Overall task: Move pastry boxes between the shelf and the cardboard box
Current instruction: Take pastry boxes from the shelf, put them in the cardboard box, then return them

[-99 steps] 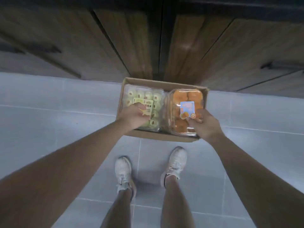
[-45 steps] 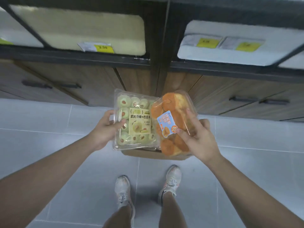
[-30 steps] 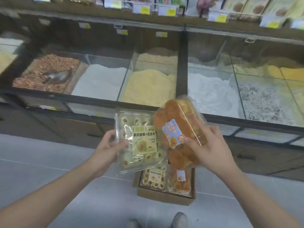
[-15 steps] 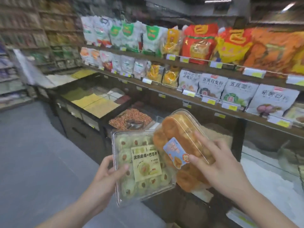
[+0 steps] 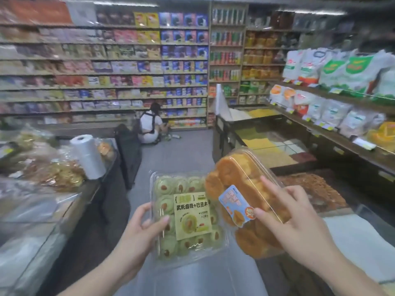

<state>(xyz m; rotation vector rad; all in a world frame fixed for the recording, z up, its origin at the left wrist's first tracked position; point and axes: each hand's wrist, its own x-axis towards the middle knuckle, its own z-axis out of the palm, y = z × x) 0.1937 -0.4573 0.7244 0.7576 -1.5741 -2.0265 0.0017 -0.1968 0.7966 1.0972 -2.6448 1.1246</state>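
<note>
Gripping, lower centre, left hand (image 5: 136,236) round green pastry box (image 5: 188,214) labelled "巴旦木"; right hand (image 5: 299,227) clasping tilted bun box (image 5: 241,189), blue sticker unreadable.

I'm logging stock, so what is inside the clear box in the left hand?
The clear box in the left hand holds rows of round green pastries with reddish centres. Its yellow-green label covers the middle ones, so a full count is not possible.

The grey aisle floor (image 5: 171,150) runs open ahead — left of it the bagged-pastry counter (image 5: 53,174) crowds in, right of it the grain bins (image 5: 267,142), and a crouching person (image 5: 149,127) blocks its far end.
</note>
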